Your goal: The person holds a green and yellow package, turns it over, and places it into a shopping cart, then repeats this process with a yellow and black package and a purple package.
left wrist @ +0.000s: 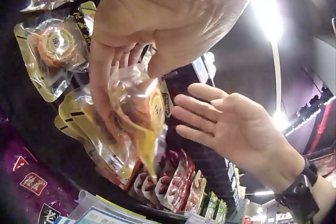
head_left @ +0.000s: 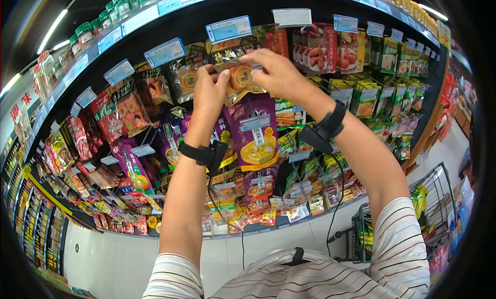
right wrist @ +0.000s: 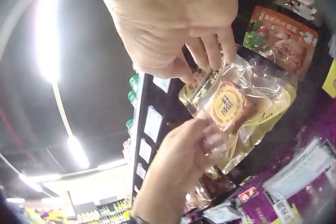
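A clear and gold packet with a round yellow label (head_left: 241,77) is at the upper shelf's hanging row, in the head view. My left hand (head_left: 209,100) grips its left side, thumb in front; in the left wrist view the fingers curl behind the packet (left wrist: 137,106). My right hand (head_left: 281,74) is at the packet's right side. The left wrist view shows the right hand (left wrist: 241,124) with fingers extended and loosely spread. Seen from the right wrist, its fingertips lie over the packet's upper edge (right wrist: 228,106); whether they touch it I cannot tell.
Similar packets (head_left: 187,79) hang to the left. Below hangs a large purple pouch (head_left: 254,133), with more pouches around it. Price tags (head_left: 228,29) line the shelf edge above, under green-lidded jars (head_left: 122,2). A wire cart (head_left: 361,232) stands at the lower right.
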